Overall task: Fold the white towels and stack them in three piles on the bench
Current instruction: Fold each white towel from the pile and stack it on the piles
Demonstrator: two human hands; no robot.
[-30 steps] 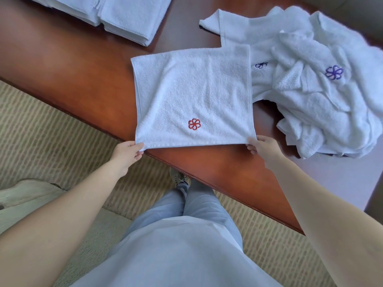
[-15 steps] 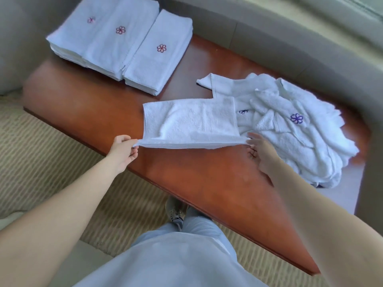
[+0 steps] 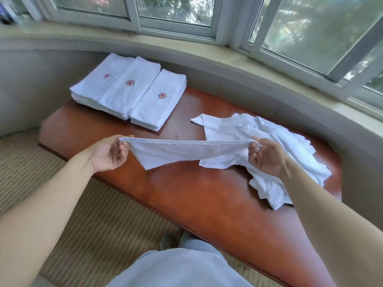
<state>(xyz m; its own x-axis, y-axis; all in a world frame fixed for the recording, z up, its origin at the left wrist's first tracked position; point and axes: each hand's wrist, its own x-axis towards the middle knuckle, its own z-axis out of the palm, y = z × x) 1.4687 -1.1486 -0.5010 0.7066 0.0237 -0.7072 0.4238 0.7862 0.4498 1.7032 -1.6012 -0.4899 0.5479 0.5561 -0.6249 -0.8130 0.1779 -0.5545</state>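
Observation:
A white towel (image 3: 182, 152) hangs stretched in the air above the red-brown bench (image 3: 186, 195). My left hand (image 3: 109, 152) pinches its left corner and my right hand (image 3: 267, 156) pinches its right corner. The towel's lower part sags toward the bench top. Three piles of folded white towels (image 3: 128, 92) with red flower marks stand side by side at the bench's far left. A loose heap of unfolded white towels (image 3: 269, 141) lies at the right, partly behind my right hand.
A curved grey wall and window sill (image 3: 228, 59) run behind the bench, with windows above. A striped beige carpet (image 3: 99, 220) covers the floor in front. My legs and one shoe (image 3: 170, 241) stand at the bench's front edge.
Both hands have lifted the towel's near edge off the bench and raised it. The camera has tilted up, bringing the folded piles and the windows into view.

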